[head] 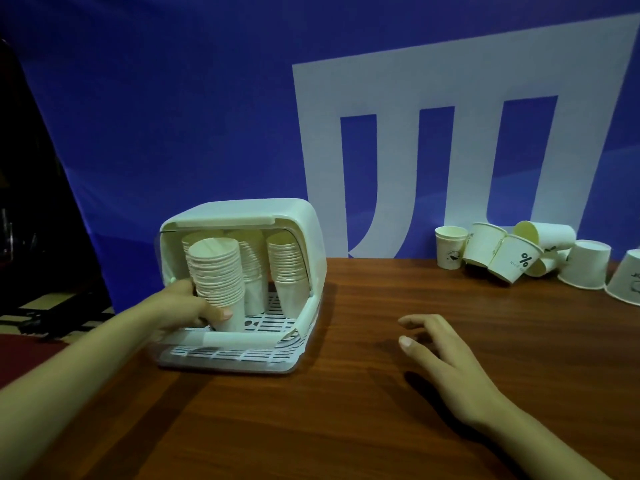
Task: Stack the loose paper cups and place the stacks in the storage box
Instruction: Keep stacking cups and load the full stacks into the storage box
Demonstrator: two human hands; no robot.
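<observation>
Four stacks of paper cups stand upright in the white storage box (242, 216), which sits on the left of the wooden table (346, 410) with its front open toward the viewer. The front stack (216, 271) is at the near left of the slotted tray; the middle stack (252, 271) and the right stack (289, 271) stand behind and to the right of it; a fourth stack (188, 240) shows only as a rim behind the front one. At the far right of the table lies a cluster of loose cups (519, 254), about eight, though overlap hides the exact number: some upright, some tipped on their sides, two upside down. Behind everything hangs a blue banner (173, 116) with a large white shape.

The left hand (187, 306) reaches in from the near left, its fingers and thumb wrapped round the lower part of the front stack, over the box's low front lip. The right hand (436, 344) hovers low over the table, right of the box, palm down, fingers spread and relaxed, holding nothing.
</observation>
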